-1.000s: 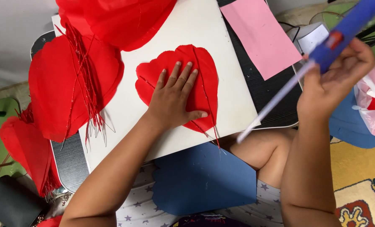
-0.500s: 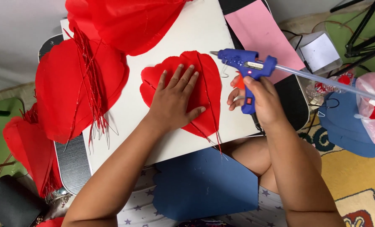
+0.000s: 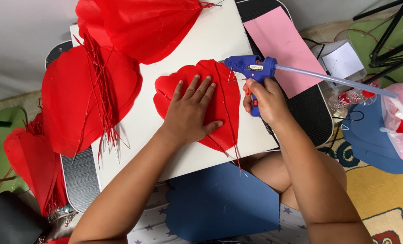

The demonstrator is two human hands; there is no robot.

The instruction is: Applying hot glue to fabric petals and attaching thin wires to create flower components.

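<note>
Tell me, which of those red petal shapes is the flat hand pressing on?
The left hand lies flat on the single red petal in the middle of the white board, next to the blue glue gun. The other red petals lie untouched further left.

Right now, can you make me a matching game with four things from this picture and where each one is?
Things:
1. blue glue gun
2. red fabric petal
3. pink sheet
4. blue paper shape

Places:
A. on the person's lap, below the white board
B. pressed flat under the left hand
C. held in the right hand
D. on the dark table surface, right of the white board

Pairs: 1-C, 2-B, 3-D, 4-A
</note>
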